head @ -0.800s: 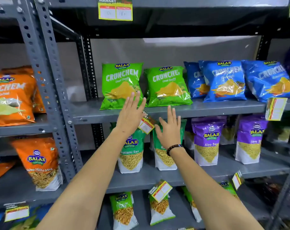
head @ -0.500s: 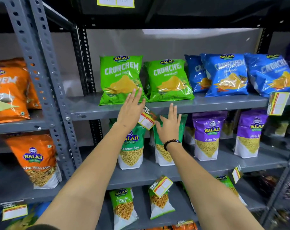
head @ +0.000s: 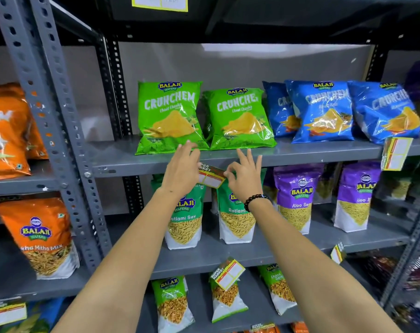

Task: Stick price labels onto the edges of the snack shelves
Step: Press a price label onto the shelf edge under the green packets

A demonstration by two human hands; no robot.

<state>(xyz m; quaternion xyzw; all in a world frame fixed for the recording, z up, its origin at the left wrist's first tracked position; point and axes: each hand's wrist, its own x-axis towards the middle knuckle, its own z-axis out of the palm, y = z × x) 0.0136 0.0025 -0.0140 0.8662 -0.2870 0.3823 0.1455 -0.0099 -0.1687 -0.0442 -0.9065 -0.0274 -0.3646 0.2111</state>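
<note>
A red, yellow and white price label (head: pixel 211 177) sits tilted against the front edge of the grey middle shelf (head: pixel 132 167), below two green Crunchem bags (head: pixel 169 116). My left hand (head: pixel 182 173) lies flat over the label's left end with its fingers spread, reaching up to the shelf edge. My right hand (head: pixel 246 180), with a dark bead bracelet on the wrist, has its thumb and forefinger pinched on the label's right corner; the other fingers are raised. The part of the label under my left hand is hidden.
More labels hang on other edges: one at the far right (head: pixel 395 153), one on the shelf below (head: pixel 227 272), one lower right (head: pixel 337 253), one bottom left (head: pixel 7 313). Blue, purple, green and orange snack bags fill the shelves. A perforated grey upright (head: pixel 52 131) stands left.
Both hands have drawn in onto the label. My right hand's fingers went from straight to curled, pinching the label's right corner. The view has tipped slightly downward.
</note>
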